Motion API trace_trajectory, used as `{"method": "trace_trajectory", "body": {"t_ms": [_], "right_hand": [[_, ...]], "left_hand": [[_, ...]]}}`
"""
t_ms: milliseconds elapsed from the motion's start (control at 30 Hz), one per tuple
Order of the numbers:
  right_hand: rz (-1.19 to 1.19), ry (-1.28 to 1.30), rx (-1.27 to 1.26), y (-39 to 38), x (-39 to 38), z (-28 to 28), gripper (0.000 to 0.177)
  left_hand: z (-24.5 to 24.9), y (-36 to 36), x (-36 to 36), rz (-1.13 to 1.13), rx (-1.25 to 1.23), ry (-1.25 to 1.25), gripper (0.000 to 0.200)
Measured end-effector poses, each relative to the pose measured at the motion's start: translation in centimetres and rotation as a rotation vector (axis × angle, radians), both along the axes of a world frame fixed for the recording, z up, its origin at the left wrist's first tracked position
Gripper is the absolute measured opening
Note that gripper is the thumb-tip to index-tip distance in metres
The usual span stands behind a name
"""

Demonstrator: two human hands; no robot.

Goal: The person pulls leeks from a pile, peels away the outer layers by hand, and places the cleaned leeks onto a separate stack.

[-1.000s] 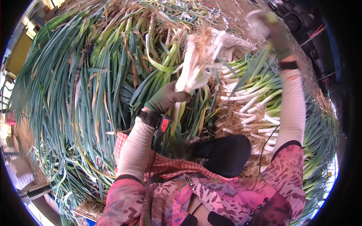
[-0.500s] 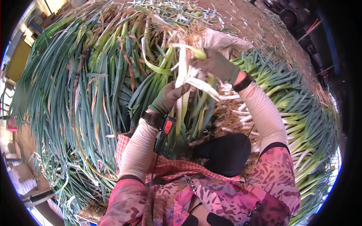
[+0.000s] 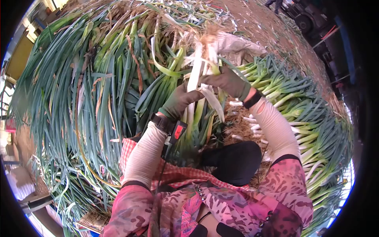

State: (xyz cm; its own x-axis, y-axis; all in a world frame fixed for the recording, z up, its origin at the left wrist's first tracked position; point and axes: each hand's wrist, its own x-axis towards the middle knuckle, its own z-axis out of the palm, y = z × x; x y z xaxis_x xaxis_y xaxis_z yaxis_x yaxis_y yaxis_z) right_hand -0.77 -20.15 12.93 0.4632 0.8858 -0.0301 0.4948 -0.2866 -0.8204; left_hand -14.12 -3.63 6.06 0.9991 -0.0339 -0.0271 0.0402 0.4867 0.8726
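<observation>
My left hand (image 3: 181,99), in a dark green glove, is closed around the white stalks of a few long green onions (image 3: 194,75). They stand roots up, and their leaves hang down toward my lap. Against the same stalks, at the right, my right hand (image 3: 229,82) has its fingers closed on a green onion (image 3: 214,68); its fingertips are partly hidden. A loose pale outer leaf (image 3: 213,103) dangles below the two hands. The brown, shaggy roots (image 3: 208,36) point away from me.
A large heap of untrimmed green onions (image 3: 79,91) covers the left. Rows of cleaner green onions (image 3: 312,122) lie on the right, white ends inward. A pale sack (image 3: 239,45) lies ahead. A black-and-red device (image 3: 177,132) sits at my left wrist. A person's legs (image 3: 275,4) show far off.
My right hand has drawn slightly down and nearer my body. The pale leaf that stretched right now hangs downward. My left hand keeps its hold, shifted slightly.
</observation>
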Motion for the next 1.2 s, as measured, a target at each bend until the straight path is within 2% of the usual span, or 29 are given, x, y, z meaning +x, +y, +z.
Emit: {"method": "trace_trajectory", "body": {"t_ms": [33,67,133,167,200,233,267,300,333,367,433,500,600,667,767,833,867,900,933,967,1033,1067,1133,1167,1200], "right_hand": [[0.146,-0.174,-0.013,-0.4,0.5,-0.8,0.027],[0.105,-0.326,0.008,-0.7,1.0,-1.2,0.025],[0.011,-0.631,0.049,-1.2,2.1,-1.4,0.026],[-0.174,-0.473,0.113,-1.7,3.5,-1.1,0.027],[-0.525,0.101,0.129,-1.2,3.4,3.2,0.031],[-0.393,-0.564,0.148,-2.7,5.4,4.5,0.034],[-0.296,-1.046,0.225,-4.6,9.1,6.0,0.039],[-0.322,-1.084,0.276,-6.2,10.0,8.5,0.046],[-0.473,-1.213,0.138,-9.0,12.6,11.0,0.051],[-0.606,-0.945,0.244,-10.3,12.8,13.6,0.050],[-0.743,-0.835,0.216,-14.7,13.8,16.1,0.050],[-0.741,-0.904,0.095,-19.8,14.1,15.8,0.049],[-0.638,-0.988,0.004,-23.4,17.0,11.9,0.049],[-0.603,-1.049,0.011,-23.1,19.0,10.4,0.049],[-0.569,-1.150,0.071,-20.7,19.9,9.1,0.049],[-0.551,-1.201,0.153,-19.1,19.5,8.7,0.049],[-0.528,-1.205,0.211,-17.5,18.5,8.5,0.049],[-0.510,-1.172,0.270,-15.5,16.9,8.2,0.049],[-0.488,-1.090,0.327,-13.3,15.1,7.9,0.049],[-0.473,-0.954,0.348,-10.9,12.5,7.7,0.050],[-0.463,-0.683,0.398,-5.9,7.3,7.1,0.051],[-0.399,-0.555,0.472,-4.8,8.2,5.7,0.050],[-0.356,-0.553,0.528,-1.3,3.4,6.2,0.048],[-0.379,-0.681,0.514,2.0,-2.9,7.8,0.048],[-0.278,-0.647,0.655,5.5,-6.5,8.1,0.042]], "left_hand": [[0.0,0.0,-0.2,0.016,-0.010,-0.001,0.042],[0.1,0.4,-0.3,0.010,0.019,0.073,0.046],[-1.0,1.5,-0.2,0.003,0.030,0.157,0.041],[-2.2,1.8,-0.1,-0.003,0.031,0.201,0.038],[-4.9,1.9,0.7,0.145,0.165,0.119,0.029],[-6.2,2.4,0.8,0.205,0.213,0.153,0.028],[-7.0,3.0,0.9,0.267,0.261,0.183,0.027],[-7.2,3.5,0.8,0.332,0.309,0.213,0.025],[-6.3,3.7,0.5,0.379,0.176,0.217,0.025],[-6.3,4.2,0.4,0.405,0.107,0.204,0.024],[-6.6,4.9,0.3,0.460,0.167,0.251,0.023],[-8.8,5.2,0.8,0.431,0.144,0.218,0.025],[-9.1,3.9,0.5,0.634,0.297,0.088,0.035],[-8.4,2.6,0.6,0.746,0.412,0.018,0.042],[-10.8,0.9,1.5,0.764,0.458,0.138,0.044],[-5.7,0.4,-2.8,0.641,0.559,0.385,0.043],[-6.9,0.0,-2.7,0.613,0.503,0.321,0.043],[-5.1,-0.3,-4.7,0.609,0.504,0.379,0.043],[-6.1,-0.9,-5.0,0.656,0.509,0.353,0.044],[-6.9,-1.3,-5.3,0.704,0.518,0.324,0.044],[-4.4,-1.5,-8.6,0.655,0.428,0.385,0.045],[-3.3,-1.6,-9.7,0.623,0.388,0.407,0.045],[-3.3,-2.1,-10.5,0.619,0.405,0.390,0.045],[-3.7,-2.5,-10.7,0.615,0.415,0.380,0.045],[-4.7,-2.9,-10.7,0.622,0.509,0.374,0.041]]}}
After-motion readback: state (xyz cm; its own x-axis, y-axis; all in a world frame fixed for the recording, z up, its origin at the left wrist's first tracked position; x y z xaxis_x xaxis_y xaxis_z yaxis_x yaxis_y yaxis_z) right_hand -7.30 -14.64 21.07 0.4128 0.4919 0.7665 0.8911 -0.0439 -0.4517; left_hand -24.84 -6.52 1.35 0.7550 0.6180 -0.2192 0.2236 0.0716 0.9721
